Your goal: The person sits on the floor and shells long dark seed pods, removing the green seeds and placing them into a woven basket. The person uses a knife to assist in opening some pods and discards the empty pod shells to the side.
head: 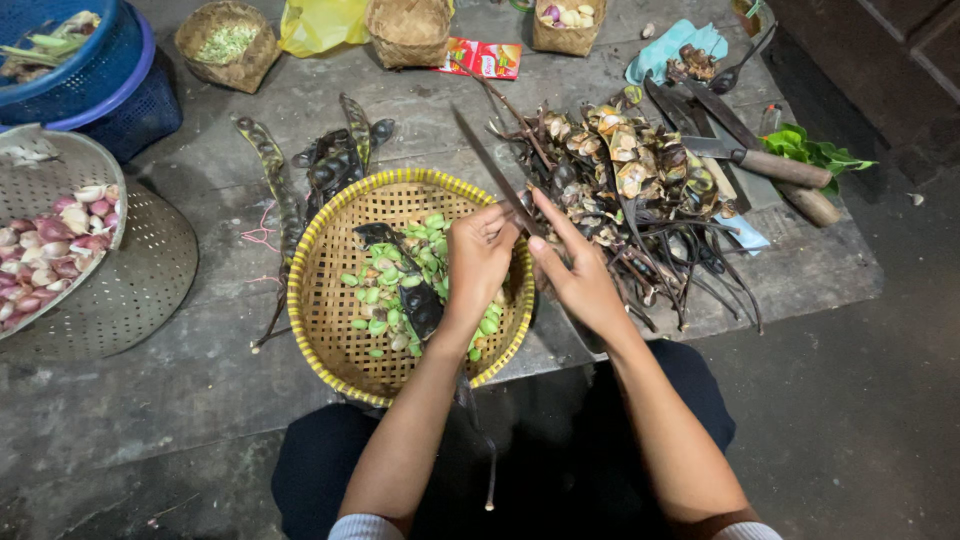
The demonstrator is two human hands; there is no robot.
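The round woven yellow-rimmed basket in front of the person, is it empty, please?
No, the round woven yellow-rimmed basket holds many shelled green beans and a dark pod.

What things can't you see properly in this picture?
- Head view: what the left hand pinches over the woven basket; its own fingers cover it.
- How the right hand grips the knife; the hands overlap there.
- The blue tub, cut by the top-left edge.
- The metal colander, cut by the left edge.
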